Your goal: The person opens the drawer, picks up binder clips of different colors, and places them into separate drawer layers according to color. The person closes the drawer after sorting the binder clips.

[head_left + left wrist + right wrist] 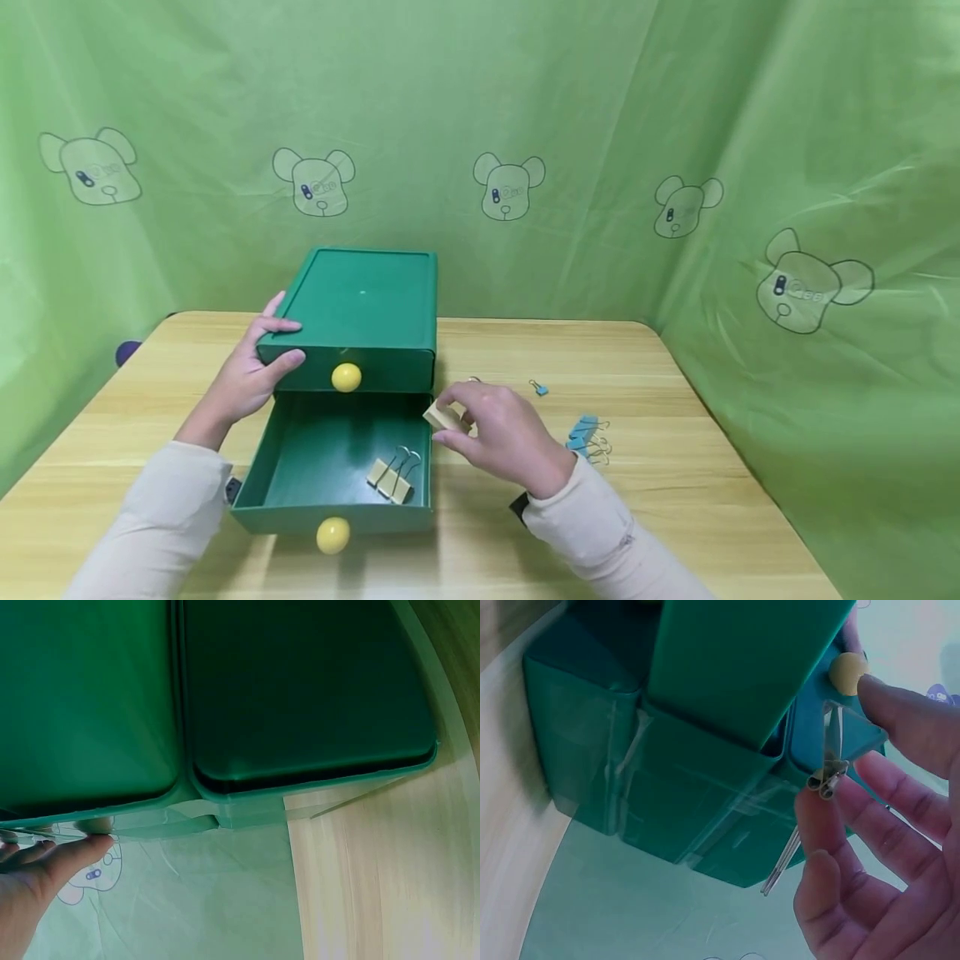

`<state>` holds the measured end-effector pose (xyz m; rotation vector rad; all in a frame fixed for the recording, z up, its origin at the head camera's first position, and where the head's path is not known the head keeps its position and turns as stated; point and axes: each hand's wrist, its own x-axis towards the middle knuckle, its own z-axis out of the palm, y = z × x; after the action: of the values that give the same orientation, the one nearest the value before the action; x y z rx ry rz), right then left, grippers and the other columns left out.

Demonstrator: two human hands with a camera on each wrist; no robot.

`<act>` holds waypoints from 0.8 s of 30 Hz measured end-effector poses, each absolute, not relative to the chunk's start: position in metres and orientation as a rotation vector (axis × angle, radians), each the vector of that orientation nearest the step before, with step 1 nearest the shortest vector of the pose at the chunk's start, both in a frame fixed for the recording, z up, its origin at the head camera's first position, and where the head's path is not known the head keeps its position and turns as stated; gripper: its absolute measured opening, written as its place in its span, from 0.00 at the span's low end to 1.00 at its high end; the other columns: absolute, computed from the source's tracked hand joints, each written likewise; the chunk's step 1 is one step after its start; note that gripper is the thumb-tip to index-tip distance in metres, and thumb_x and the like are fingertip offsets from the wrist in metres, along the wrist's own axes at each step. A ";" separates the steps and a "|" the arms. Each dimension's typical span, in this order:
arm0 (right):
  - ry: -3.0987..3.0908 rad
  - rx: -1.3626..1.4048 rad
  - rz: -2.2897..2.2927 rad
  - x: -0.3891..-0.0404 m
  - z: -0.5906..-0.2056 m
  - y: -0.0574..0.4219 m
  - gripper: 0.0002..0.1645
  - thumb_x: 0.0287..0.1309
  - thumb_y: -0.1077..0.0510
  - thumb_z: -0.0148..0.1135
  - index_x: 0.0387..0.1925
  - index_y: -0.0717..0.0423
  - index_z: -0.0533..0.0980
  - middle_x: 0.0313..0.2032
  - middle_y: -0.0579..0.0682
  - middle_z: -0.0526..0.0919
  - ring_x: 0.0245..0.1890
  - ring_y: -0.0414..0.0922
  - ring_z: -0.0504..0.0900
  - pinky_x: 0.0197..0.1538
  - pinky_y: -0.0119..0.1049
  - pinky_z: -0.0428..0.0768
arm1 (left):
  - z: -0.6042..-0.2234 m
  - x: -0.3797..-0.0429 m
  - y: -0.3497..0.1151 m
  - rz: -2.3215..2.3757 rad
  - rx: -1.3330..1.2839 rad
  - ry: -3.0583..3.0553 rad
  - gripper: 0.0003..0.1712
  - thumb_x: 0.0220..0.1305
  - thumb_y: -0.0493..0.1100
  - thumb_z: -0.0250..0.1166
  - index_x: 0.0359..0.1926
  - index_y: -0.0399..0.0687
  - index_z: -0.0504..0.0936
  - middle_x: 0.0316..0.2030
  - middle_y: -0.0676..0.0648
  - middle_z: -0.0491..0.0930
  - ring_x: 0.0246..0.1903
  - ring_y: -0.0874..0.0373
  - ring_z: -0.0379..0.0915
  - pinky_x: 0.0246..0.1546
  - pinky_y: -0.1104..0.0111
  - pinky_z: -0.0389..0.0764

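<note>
A green drawer cabinet [363, 300] with yellow round knobs stands on the table, its lower drawer [315, 467] pulled out. Against the cabinet's left front corner rests my left hand [251, 367], one finger over the top edge and the thumb at the front; in the left wrist view, its fingers [79, 855] lie fairly straight along the side. My right hand [498, 425] pinches a cream binder clip [442, 416] beside the drawer's right wall. The right wrist view shows the clip's wire handles [781, 862]. Another cream binder clip [390, 481] lies inside the drawer, near its right front.
Light blue binder clips [583, 433] lie together on the wooden table [675, 500] right of my right hand. A small blue binder clip [540, 388] sits farther back. Behind the table hangs a green curtain [585, 100] with printed bear heads.
</note>
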<state>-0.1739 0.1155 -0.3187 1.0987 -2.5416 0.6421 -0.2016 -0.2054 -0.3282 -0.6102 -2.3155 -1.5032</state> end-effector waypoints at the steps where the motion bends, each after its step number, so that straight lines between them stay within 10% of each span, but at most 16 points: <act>1: -2.543 1.103 0.645 -0.173 -0.318 0.114 0.19 0.45 0.49 0.70 0.39 0.51 0.77 0.35 0.43 0.82 0.25 0.34 0.77 0.29 0.26 0.73 | -0.331 -0.204 -0.207 -1.508 -0.611 -2.314 0.17 0.61 0.30 0.56 0.49 0.35 0.62 0.69 0.37 0.39 0.65 0.35 0.33 0.55 0.35 0.39; 24: -2.488 1.220 0.638 -0.168 -0.315 0.089 0.20 0.45 0.49 0.69 0.39 0.52 0.76 0.37 0.43 0.81 0.25 0.34 0.72 0.35 0.27 0.74 | -0.348 -0.217 -0.216 -1.489 -0.579 -2.298 0.19 0.59 0.31 0.58 0.50 0.38 0.64 0.70 0.45 0.41 0.66 0.38 0.36 0.55 0.35 0.41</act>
<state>-0.1678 0.0892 -0.3147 1.2201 -2.4878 0.6375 -0.2168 -0.2160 -0.3480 -0.5788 -2.2979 -1.4889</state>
